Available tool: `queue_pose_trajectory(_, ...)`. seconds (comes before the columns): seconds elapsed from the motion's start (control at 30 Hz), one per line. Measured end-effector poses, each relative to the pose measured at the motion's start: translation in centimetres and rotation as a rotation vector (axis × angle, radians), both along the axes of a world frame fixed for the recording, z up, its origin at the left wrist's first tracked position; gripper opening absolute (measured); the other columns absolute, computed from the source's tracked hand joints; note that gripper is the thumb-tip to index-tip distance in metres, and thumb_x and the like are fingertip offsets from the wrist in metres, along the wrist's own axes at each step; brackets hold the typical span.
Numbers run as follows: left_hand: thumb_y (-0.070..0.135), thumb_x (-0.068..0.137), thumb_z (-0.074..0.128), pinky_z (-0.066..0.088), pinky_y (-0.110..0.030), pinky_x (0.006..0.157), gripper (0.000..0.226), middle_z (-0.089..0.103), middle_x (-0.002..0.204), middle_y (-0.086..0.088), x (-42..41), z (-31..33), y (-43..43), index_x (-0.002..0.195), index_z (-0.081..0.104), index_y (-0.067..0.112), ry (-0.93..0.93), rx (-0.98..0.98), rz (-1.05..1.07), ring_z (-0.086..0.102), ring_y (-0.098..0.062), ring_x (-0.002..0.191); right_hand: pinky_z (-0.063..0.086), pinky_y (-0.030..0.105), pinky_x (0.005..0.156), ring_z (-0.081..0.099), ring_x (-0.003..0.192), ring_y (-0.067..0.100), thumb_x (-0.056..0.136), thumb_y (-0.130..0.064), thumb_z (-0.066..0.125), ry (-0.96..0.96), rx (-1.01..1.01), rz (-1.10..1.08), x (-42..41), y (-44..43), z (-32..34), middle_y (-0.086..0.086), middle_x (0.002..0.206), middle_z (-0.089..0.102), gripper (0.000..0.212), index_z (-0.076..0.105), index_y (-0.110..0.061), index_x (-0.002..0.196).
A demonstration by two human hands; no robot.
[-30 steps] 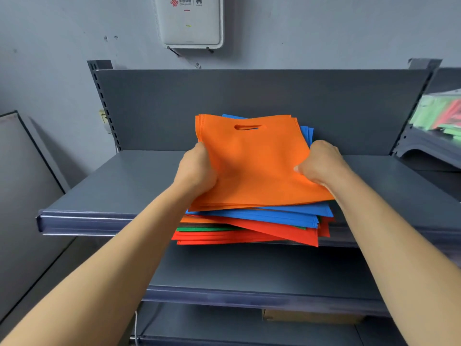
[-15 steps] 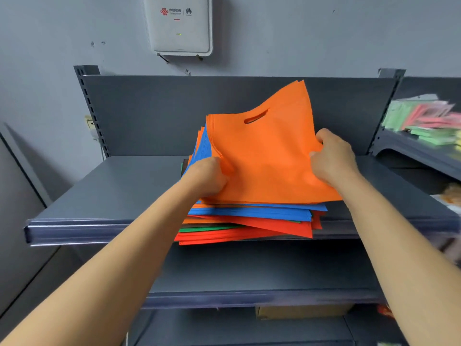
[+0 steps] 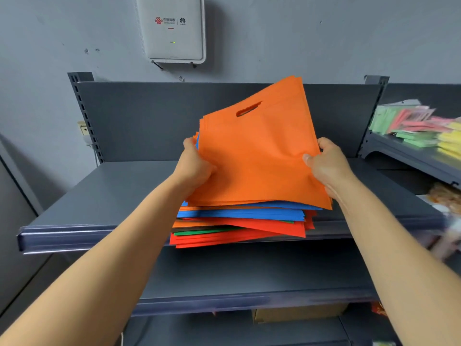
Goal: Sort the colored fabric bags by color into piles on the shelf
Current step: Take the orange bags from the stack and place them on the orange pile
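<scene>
Here, a sheaf of orange bags [image 3: 259, 156] is held tilted above the mixed stack [image 3: 239, 221], its far edge with the cut-out handle raised toward the shelf's back panel and its near edge low over the stack; whether the two touch I cannot tell. The left hand [image 3: 195, 168] clasps the sheaf's left edge, fingers curled round it. The right hand [image 3: 326, 166] pinches the right edge, thumb on top and fingers underneath. The stack below it, with blue, orange, red and green bags in layers, lies on the grey shelf [image 3: 99, 196], its front edges overhanging the lip. A cardboard box [image 3: 296, 313] sits under the lower shelf [image 3: 249, 278]. Above, a white wall box [image 3: 172, 28] hangs on the grey wall. To the right, a neighbouring shelf [image 3: 409, 161] carries pastel packets [image 3: 411, 126] — green, pink and yellow, blurred.
</scene>
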State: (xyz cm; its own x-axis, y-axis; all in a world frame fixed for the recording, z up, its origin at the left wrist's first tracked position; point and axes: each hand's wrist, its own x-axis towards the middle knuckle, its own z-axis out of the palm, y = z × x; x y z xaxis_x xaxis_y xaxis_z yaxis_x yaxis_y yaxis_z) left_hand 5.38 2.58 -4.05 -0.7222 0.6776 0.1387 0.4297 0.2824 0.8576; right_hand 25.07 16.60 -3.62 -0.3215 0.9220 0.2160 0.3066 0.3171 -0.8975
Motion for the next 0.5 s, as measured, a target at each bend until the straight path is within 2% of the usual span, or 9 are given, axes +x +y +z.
queue_pose_trajectory(0.07, 0.0, 0.085, 0.052, 0.046, -0.033, 0.084, 0.067, 0.055, 0.119, -0.008, 0.2, 0.3, -0.4, 0.142, 0.025, 0.021, 0.179, 0.061, -0.014, 0.057, -0.026, 0.102, 0.041, 0.028, 0.061, 0.054, 0.083, 0.019, 0.096, -0.011, 0.047, -0.061, 0.106, 0.004, -0.3, -0.3, 0.2, 0.006, 0.103, 0.057, 0.012, 0.05, -0.011, 0.108)
queue_pose_trajectory(0.13, -0.004, 0.084, 0.047, 0.039, -0.028, 0.089, 0.064, 0.045, 0.137, -0.005, 0.7, 0.9, -1.0, 0.141, 0.033, 0.022, 0.403, 0.109, -0.001, 0.051, -0.027, 0.117, 0.039, 0.028, 0.058, 0.051, 0.079, 0.017, 0.098, -0.014, 0.043, -0.102, 0.182, -0.005, -0.7, -0.8, 0.5, 0.005, 0.104, 0.052, 0.02, 0.045, -0.009, 0.117)
queue_pose_trajectory(0.23, -0.008, 0.087, 0.041, 0.041, -0.026, 0.084, 0.055, 0.038, 0.14, 0.001, 1.0, 2.0, -2.1, 0.135, 0.046, 0.018, 0.606, 0.202, 0.055, 0.055, -0.027, 0.108, 0.041, 0.029, 0.057, 0.047, 0.072, 0.011, 0.099, -0.02, 0.042, -0.093, 0.293, -0.001, -1.4, -2.1, 1.5, 0.006, 0.104, 0.048, 0.03, 0.035, -0.008, 0.126)
queue_pose_trajectory(0.37, -0.011, 0.085, 0.038, 0.05, -0.039, 0.082, 0.052, 0.035, 0.141, -0.002, 1.2, 3.1, -3.8, 0.131, 0.049, 0.011, 0.713, 0.267, 0.121, 0.058, -0.033, 0.093, 0.048, 0.044, 0.077, 0.055, 0.088, 0.029, 0.096, -0.021, 0.05, -0.134, 0.462, 0.024, -2.6, -4.7, 3.3, 0.014, 0.103, 0.055, 0.038, 0.03, -0.006, 0.124)
queue_pose_trajectory(0.43, -0.012, 0.082, 0.037, 0.05, -0.041, 0.077, 0.054, 0.034, 0.141, -0.004, 1.1, 3.4, -5.0, 0.131, 0.048, 0.01, 0.733, 0.277, 0.145, 0.058, -0.036, 0.086, 0.047, 0.043, 0.079, 0.057, 0.094, 0.035, 0.095, -0.019, 0.05, -0.196, 0.527, 0.026, -3.6, -6.2, 3.9, 0.016, 0.106, 0.058, 0.043, 0.028, -0.005, 0.129)
queue_pose_trajectory(0.5, -0.012, 0.08, 0.037, 0.049, -0.044, 0.071, 0.057, 0.032, 0.14, -0.007, 1.0, 3.4, -6.7, 0.131, 0.047, 0.01, 0.746, 0.272, 0.185, 0.057, -0.038, 0.077, 0.043, 0.04, 0.08, 0.056, 0.101, 0.036, 0.096, -0.017, 0.05, -0.242, 0.571, 0.024, -4.5, -7.8, 4.1, 0.017, 0.114, 0.058, 0.056, 0.019, -0.007, 0.141)
